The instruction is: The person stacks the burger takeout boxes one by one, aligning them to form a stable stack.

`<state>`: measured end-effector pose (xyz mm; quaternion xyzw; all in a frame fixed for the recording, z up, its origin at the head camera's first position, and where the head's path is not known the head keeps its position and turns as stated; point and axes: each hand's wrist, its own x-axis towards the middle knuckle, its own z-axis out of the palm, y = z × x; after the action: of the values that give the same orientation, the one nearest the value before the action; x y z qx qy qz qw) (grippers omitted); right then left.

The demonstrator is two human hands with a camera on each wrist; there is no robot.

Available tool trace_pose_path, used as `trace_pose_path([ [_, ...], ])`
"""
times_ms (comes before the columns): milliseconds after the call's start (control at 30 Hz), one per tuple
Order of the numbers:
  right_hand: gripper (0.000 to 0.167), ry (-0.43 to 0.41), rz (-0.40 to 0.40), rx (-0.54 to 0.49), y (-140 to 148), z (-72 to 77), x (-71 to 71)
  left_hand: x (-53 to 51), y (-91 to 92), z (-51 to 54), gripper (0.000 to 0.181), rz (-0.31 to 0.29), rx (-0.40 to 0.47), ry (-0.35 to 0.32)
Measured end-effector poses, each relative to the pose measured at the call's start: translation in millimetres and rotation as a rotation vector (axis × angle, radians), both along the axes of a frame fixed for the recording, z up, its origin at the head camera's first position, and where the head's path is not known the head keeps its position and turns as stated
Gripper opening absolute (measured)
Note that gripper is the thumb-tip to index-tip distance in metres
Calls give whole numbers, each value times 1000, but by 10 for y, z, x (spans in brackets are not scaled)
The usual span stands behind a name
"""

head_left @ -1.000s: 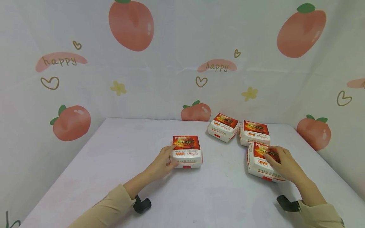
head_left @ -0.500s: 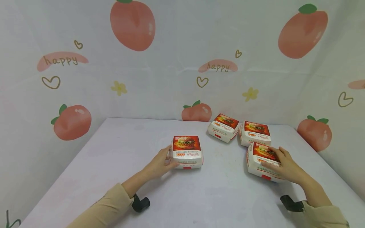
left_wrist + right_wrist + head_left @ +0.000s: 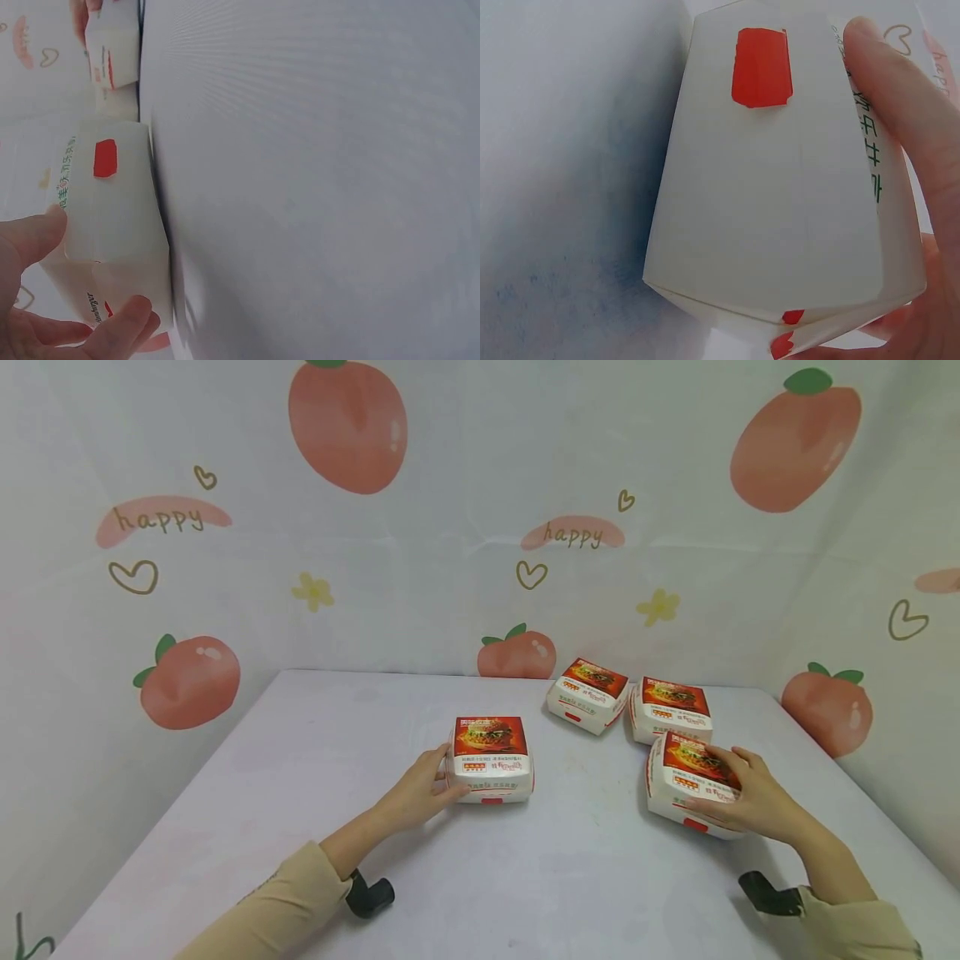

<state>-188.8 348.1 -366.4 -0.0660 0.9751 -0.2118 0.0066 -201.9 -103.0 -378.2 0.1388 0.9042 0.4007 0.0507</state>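
A white burger box with a red printed lid stands at mid-table, the middle burger box (image 3: pixel 491 760). My left hand (image 3: pixel 416 789) holds its left front corner; in the left wrist view the thumb (image 3: pixel 37 236) lies on the front upper edge and the fingers on the left side. Farther right, my right hand (image 3: pixel 757 802) grips the right burger box (image 3: pixel 693 777), thumb across the front edge and fingers over the right side. The right wrist view shows its white front with a red tab (image 3: pixel 763 67). A dark shadow lies beside it; whether its base touches the table cannot be told.
Two similar boxes stand at the back right: a turned burger box (image 3: pixel 587 696) and another burger box (image 3: pixel 671 710) just behind the right one. The white table (image 3: pixel 525 885) meets a fruit-printed backdrop (image 3: pixel 442 568). A black wrist-worn device (image 3: pixel 370 896) sits below my left sleeve.
My left fingers have slid off the lid to the left side of the middle box. My right thumb has moved from the lid to the front edge; the right box has shifted slightly leftward.
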Motion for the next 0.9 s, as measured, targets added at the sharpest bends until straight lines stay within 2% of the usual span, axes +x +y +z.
trace_pose_path([
  [600,96,41,35,-17,-163,242,49,2,-6,17,73,-6,15,-10],
  [900,98,55,49,-13,-280,369,20,-3,-8,-1,72,-5,20,-5],
])
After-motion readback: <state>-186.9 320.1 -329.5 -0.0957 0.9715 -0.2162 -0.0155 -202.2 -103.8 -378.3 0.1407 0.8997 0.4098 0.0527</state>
